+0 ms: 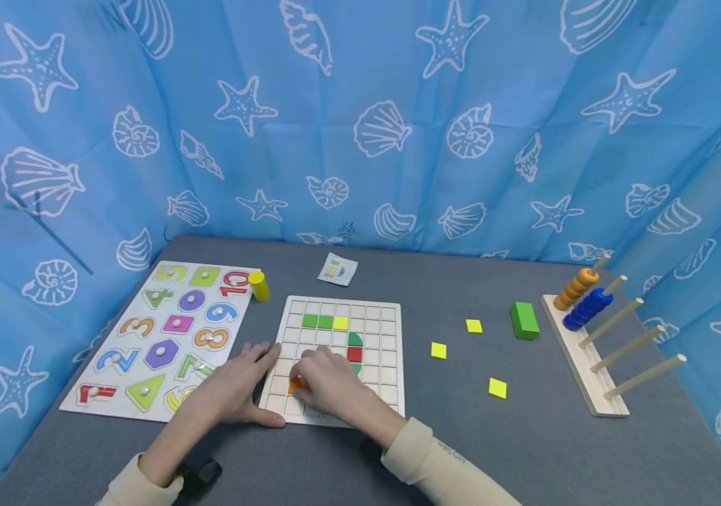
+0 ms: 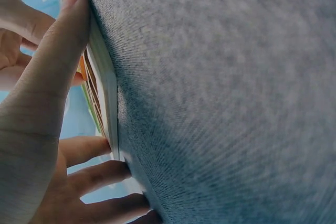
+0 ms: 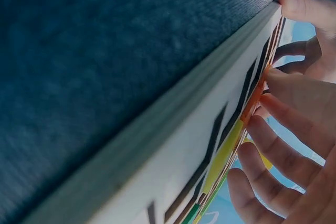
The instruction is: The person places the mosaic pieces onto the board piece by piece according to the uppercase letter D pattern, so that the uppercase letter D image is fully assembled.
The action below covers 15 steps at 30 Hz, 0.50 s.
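Observation:
A white grid board (image 1: pixel 388 358) carries green squares, a yellow square (image 1: pixel 341 323), a red square (image 1: pixel 355 353) and rounded green pieces. My left hand (image 1: pixel 234 383) steadies it, thumb at the near edge and fingers spread by the left edge; the left wrist view shows this hand (image 2: pixel 47 108) against the board's side (image 2: pixel 108 87). Over the lower left cells, my right hand (image 1: pixel 329 379) pinches an orange piece (image 1: pixel 296 384). In the right wrist view, the thumb and index finger of this hand (image 3: pixel 294 145) touch the orange piece (image 3: pixel 252 104), beside a yellow one (image 3: pixel 223 156).
Left of the board lies a number and shape puzzle (image 1: pixel 104 330), with a yellow cylinder (image 1: pixel 259 287) at its corner. A printed card (image 1: pixel 338 270) lies behind. To the right are loose yellow squares (image 1: pixel 439 351), a green block (image 1: pixel 525 321) and a peg rack (image 1: pixel 582 358) with orange and blue beads.

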Motion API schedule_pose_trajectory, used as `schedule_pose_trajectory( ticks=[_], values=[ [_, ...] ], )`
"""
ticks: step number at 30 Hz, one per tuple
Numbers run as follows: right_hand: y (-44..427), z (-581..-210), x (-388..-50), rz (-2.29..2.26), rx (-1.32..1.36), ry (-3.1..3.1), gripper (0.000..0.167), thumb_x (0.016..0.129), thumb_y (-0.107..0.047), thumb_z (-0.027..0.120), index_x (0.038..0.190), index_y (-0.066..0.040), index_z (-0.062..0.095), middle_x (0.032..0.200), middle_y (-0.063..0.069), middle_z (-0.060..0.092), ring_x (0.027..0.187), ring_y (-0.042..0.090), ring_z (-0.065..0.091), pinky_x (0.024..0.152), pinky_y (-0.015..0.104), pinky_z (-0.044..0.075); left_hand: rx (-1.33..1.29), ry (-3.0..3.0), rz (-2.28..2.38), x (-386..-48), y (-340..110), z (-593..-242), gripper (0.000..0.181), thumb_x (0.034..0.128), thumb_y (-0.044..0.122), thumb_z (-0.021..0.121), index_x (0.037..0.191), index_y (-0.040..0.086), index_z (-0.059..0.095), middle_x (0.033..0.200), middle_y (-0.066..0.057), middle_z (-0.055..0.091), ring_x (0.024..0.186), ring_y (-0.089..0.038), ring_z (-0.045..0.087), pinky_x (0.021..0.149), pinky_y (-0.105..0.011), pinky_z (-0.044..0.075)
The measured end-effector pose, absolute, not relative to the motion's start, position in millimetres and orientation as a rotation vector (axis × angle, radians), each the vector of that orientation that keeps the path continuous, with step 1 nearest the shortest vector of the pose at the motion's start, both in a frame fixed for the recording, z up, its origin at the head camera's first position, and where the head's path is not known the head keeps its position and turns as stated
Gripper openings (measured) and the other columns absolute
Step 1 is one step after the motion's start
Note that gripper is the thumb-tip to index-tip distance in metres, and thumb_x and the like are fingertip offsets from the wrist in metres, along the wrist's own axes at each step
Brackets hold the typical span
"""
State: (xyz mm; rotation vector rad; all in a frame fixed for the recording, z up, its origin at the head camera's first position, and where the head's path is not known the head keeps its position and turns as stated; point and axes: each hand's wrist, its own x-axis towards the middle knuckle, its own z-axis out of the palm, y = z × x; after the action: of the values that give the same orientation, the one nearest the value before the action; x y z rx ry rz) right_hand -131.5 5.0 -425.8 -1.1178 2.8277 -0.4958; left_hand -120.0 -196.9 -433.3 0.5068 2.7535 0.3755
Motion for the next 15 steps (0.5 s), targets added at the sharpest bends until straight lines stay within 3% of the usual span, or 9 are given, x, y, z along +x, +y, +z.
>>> schedule_pose_trajectory(
  ticks=[15],
  values=[
    [7.4, -426.9, -134.8, -0.541, -1.070, 2.826, 0.016, 0.088, -0.018, 0.080, 0.103, -0.013, 0.082, 0.088, -0.001, 0.074, 0.074, 0.008, 0.055, 0.058, 0.016, 0.038, 0.524, 2.763, 0.376, -119.5, -197.0, -432.6, 0.124, 0.0657, 0.070, 0.085, 0.156, 0.001, 0.038, 0.157, -0.031, 0.041, 0.142, -0.058, 0.041, 0.109, -0.068, 0.043]
  ],
)
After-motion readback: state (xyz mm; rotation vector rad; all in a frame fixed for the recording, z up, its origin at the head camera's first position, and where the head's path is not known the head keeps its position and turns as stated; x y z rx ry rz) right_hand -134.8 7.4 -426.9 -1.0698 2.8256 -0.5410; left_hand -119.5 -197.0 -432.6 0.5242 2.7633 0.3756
